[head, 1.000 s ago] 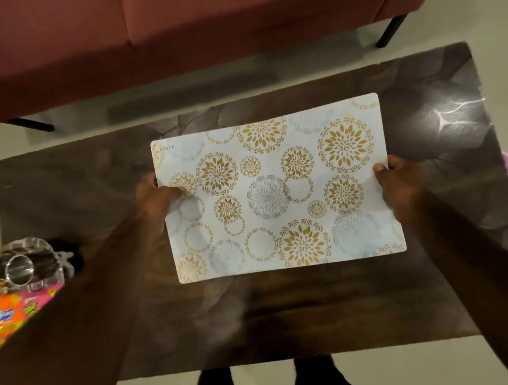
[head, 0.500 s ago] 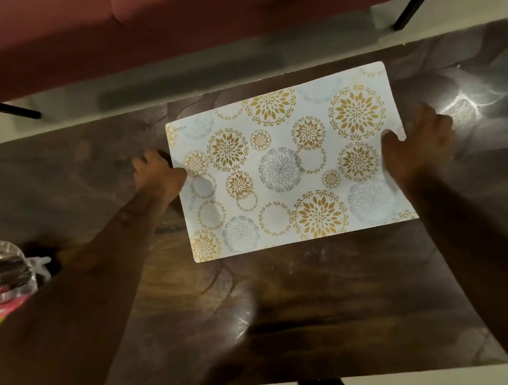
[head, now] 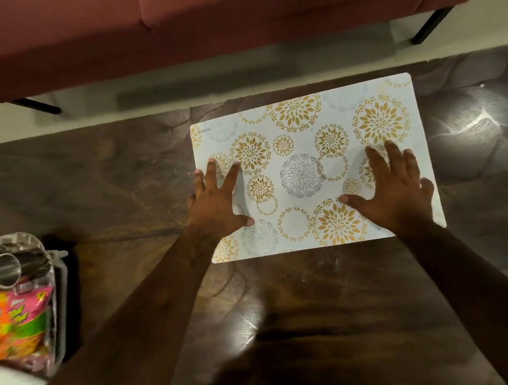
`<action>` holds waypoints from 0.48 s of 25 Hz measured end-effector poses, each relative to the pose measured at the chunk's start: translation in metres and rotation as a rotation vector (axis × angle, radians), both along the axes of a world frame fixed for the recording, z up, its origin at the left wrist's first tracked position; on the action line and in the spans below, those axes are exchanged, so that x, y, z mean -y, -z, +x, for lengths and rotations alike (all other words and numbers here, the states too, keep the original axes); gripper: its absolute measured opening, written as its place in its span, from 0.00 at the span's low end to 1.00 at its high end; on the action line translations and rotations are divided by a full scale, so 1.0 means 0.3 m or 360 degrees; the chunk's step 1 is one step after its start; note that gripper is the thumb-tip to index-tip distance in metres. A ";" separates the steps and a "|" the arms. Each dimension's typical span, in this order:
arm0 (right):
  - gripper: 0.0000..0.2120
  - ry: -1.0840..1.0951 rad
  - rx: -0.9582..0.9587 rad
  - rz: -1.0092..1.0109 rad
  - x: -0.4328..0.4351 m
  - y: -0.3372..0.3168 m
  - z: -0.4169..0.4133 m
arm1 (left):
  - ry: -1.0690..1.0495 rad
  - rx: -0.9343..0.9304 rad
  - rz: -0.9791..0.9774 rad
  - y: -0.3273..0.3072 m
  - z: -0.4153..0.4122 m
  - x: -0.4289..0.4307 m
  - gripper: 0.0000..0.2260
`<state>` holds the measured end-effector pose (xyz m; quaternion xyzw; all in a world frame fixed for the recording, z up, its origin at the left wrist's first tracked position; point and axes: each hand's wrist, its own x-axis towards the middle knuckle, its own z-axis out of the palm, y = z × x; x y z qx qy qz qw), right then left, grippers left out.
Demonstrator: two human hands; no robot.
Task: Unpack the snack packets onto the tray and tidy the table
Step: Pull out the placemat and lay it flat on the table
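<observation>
On the bench (head: 105, 182): placemat (head: 303, 136) lies flat
Hands: left hand (head: 218, 203), right hand (head: 394, 193) spread palm-down, gripping nothing, likely smoothing it
Snack packets (head: 15, 319): unpacked, in clear bag, far left

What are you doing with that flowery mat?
A person is laying a patterned placemat on a dark table. Both hands are spread flat on it: the left hand near its left edge, the right hand towards its right side. Nothing is gripped. The snack packets sit at the left edge of the view in a clear container, next to a shiny metal cup, not yet unpacked.
</observation>
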<state>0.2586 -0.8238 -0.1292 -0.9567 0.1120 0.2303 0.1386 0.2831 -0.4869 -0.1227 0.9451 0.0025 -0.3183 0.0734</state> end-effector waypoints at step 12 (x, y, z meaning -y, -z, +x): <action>0.31 -0.0172 0.0342 0.0438 -0.463 -0.184 -0.220 | -0.0291 0.0290 -0.0466 -0.172 -0.227 -0.300 0.34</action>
